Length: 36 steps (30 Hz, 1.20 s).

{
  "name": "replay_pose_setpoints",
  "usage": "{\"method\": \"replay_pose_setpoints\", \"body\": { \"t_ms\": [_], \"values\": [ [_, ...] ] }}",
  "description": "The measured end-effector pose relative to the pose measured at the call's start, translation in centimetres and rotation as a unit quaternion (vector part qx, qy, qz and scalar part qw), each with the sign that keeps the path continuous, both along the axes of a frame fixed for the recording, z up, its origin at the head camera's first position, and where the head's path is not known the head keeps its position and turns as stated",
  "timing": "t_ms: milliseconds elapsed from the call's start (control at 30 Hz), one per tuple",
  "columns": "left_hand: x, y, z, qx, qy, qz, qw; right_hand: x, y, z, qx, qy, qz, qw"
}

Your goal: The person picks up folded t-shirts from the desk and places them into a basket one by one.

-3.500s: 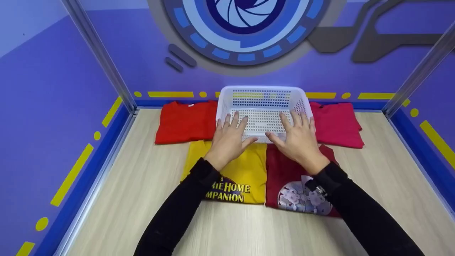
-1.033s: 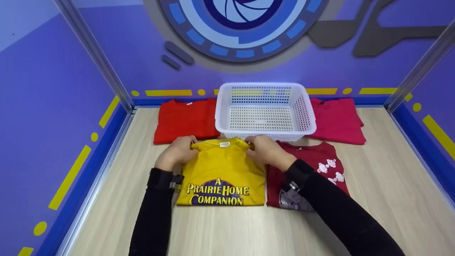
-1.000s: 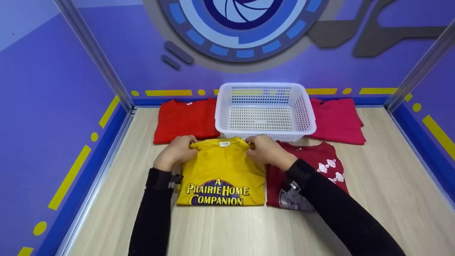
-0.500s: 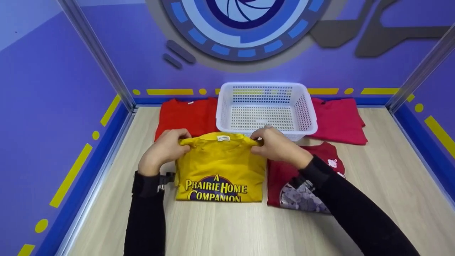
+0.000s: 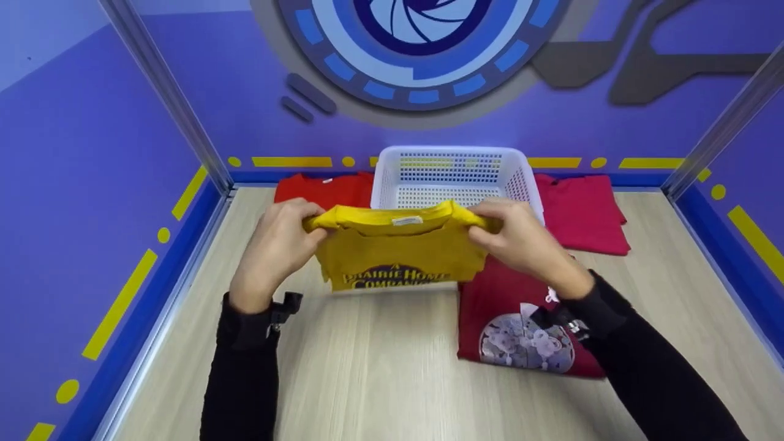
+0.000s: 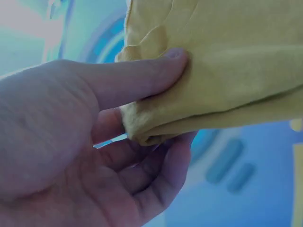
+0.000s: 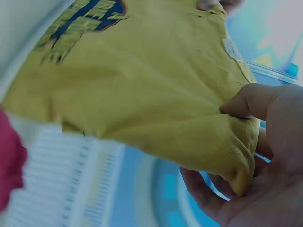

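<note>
A folded yellow T-shirt [image 5: 398,251] with dark lettering hangs raised above the table, its collar edge uppermost. My left hand [image 5: 275,248] pinches its left top corner, thumb in front and fingers behind, as the left wrist view shows on the yellow cloth [image 6: 227,71]. At the other top corner my right hand [image 5: 530,242] pinches the shirt the same way; the right wrist view shows the shirt [image 7: 142,80] stretched between both hands. Behind the shirt stands a white perforated basket [image 5: 453,151], its front part hidden by the cloth. No items show in its visible part.
A folded dark red T-shirt [image 5: 508,294] with a printed picture lies below my right hand. A folded red shirt [image 5: 324,191] lies left of the basket, a folded pink shirt [image 5: 582,214] right of it. Blue-purple panels [image 5: 202,92] enclose the wooden table [image 5: 380,367].
My hands went from spread over the basket's front to pinching the yellow T-shirt's top corners. The shirt has been lifted off the table, baring the wood where it lay.
</note>
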<state>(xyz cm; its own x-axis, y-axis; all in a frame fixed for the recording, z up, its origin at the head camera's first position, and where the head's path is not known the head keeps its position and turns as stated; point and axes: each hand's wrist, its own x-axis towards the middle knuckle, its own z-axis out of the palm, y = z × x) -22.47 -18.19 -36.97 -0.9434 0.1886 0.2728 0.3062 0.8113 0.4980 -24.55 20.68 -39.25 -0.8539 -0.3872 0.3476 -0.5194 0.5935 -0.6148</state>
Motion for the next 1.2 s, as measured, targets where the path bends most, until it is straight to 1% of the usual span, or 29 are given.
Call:
{"method": "replay_pose_setpoints", "body": {
  "t_ms": [67, 133, 200, 267, 367, 433, 467, 533, 567, 667, 733, 800, 900, 967, 1033, 1100, 1200],
  "values": [
    [-0.2, 0.7, 1.2, -0.012, 0.030, -0.009, 0.9994, 0.3, 1.1, 1.2, -0.008, 0.008, -0.014, 1.000],
    [-0.7, 1.5, 2.2, -0.022, 0.058, -0.026, 0.9977, 0.5, 2.1, 2.4, -0.010, 0.022, -0.033, 0.999],
    [-1.1, 2.2, 3.0, -0.034, 0.075, -0.045, 0.9956, 0.6, 3.2, 3.3, -0.005, 0.040, -0.053, 0.998],
    [-1.7, 3.1, 3.8, -0.042, 0.079, -0.067, 0.9938, 0.5, 4.3, 4.1, 0.000, 0.066, -0.072, 0.995],
    [-2.7, 4.3, 4.7, -0.044, 0.076, -0.095, 0.9917, 0.3, 5.8, 5.1, 0.001, 0.107, -0.089, 0.990],
    [-3.5, 5.1, 5.0, -0.036, 0.073, -0.111, 0.9905, 0.2, 6.7, 5.6, 0.003, 0.129, -0.099, 0.987],
    [-3.9, 5.4, 5.1, -0.027, 0.070, -0.120, 0.9899, 0.1, 7.2, 5.8, 0.005, 0.132, -0.103, 0.986],
    [-4.8, 5.8, 5.2, -0.007, 0.064, -0.137, 0.9886, 0.2, 8.1, 6.2, 0.007, 0.125, -0.109, 0.986],
    [-5.2, 6.0, 5.2, 0.006, 0.059, -0.148, 0.9873, 0.2, 8.5, 6.3, 0.006, 0.114, -0.111, 0.987],
    [-6.4, 6.2, 4.9, 0.042, 0.039, -0.184, 0.9813, 0.2, 9.4, 6.3, -0.006, 0.057, -0.118, 0.991],
    [-7.3, 6.2, 4.6, 0.054, 0.019, -0.203, 0.9775, -0.1, 9.9, 6.2, -0.014, 0.018, -0.123, 0.992],
    [-8.3, 6.3, 4.4, 0.056, -0.006, -0.213, 0.9753, -0.8, 10.3, 6.3, -0.011, -0.009, -0.128, 0.992],
    [-10.3, 6.6, 4.1, 0.053, -0.048, -0.209, 0.9753, -2.4, 10.7, 6.1, 0.007, -0.035, -0.133, 0.991],
    [-11.9, 6.9, 3.9, 0.044, -0.071, -0.197, 0.9769, -3.9, 10.8, 5.9, 0.025, -0.045, -0.133, 0.990],
    [-13.5, 7.4, 3.7, 0.034, -0.086, -0.182, 0.9790, -5.6, 10.8, 5.7, 0.040, -0.058, -0.132, 0.989],
    [-14.9, 7.8, 3.5, 0.023, -0.094, -0.166, 0.9813, -7.3, 10.6, 5.3, 0.055, -0.068, -0.133, 0.987],
    [-16.6, 8.4, 3.1, 0.007, -0.098, -0.142, 0.9850, -9.7, 10.1, 4.9, 0.071, -0.080, -0.140, 0.984]
  ]
}}
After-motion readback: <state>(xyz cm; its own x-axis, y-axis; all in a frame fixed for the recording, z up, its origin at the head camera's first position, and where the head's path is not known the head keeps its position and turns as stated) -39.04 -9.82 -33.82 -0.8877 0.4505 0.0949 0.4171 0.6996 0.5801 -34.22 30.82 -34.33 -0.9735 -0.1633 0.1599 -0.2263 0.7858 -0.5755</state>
